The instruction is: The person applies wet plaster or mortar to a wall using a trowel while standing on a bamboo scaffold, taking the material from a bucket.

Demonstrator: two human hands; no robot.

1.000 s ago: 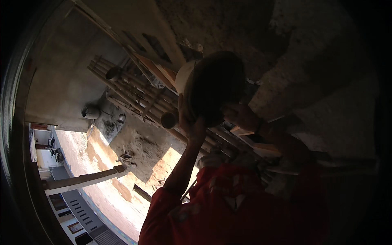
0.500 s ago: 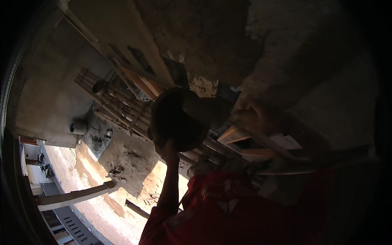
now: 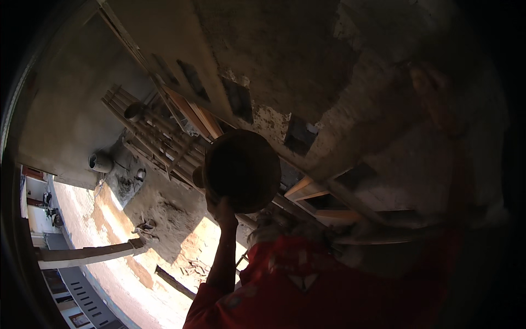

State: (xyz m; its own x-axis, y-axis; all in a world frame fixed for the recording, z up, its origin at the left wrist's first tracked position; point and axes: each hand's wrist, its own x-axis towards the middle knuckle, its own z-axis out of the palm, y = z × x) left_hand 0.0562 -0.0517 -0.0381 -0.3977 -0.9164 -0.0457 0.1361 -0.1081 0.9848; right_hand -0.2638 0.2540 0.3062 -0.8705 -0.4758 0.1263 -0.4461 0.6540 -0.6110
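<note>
My left hand grips the lower rim of a dark round bucket, whose opening faces me; its inside is too dark to make out. My right hand is raised to the upper right against the rough, patchy cement surface. It is smeared and dim, so its fingers and anything in them are unclear. My red sleeve and shirt fill the lower middle.
Bamboo poles lie left of the bucket with another round bucket on them. Wooden frames sit to the right. A drum stands by the wall on the dusty floor. A concrete beam crosses the sunlit yard.
The bucket has moved down and left and turned its opening toward me. My right hand has left the bucket's side and swung up to the far upper right.
</note>
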